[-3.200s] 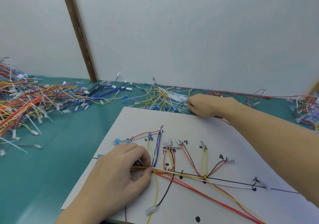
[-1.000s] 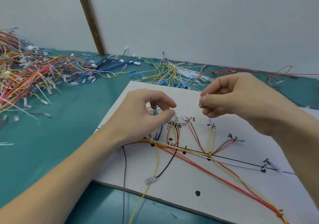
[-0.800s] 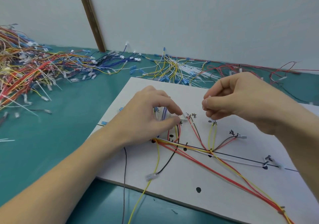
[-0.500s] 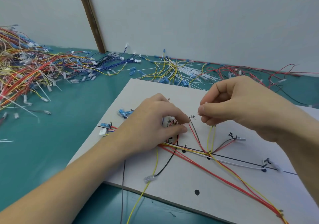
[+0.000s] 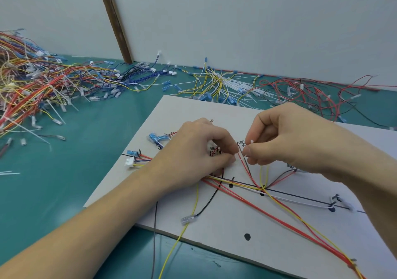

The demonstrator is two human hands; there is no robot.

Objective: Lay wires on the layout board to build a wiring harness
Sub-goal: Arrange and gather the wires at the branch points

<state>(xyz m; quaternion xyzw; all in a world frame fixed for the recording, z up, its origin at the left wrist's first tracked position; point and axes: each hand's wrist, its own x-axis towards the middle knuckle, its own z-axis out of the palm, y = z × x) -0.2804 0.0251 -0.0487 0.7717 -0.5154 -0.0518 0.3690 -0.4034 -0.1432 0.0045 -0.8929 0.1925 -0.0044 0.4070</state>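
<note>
Fingers of both hands meet over the flat white layout board on the teal tabletop. The right hand pinches a thin white plastic tie between thumb and forefinger. Just beside it, the left hand curls closed on the upper ends of red, yellow and black wires, which fan out from under both hands towards the board's near right corner.

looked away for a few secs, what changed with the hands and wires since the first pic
The right hand left the loose wire pile behind the layout board and now pinches a white cable tie near the left hand, which lifted off the main bundle to grip the wire ends. Laid wires stayed put.
</note>
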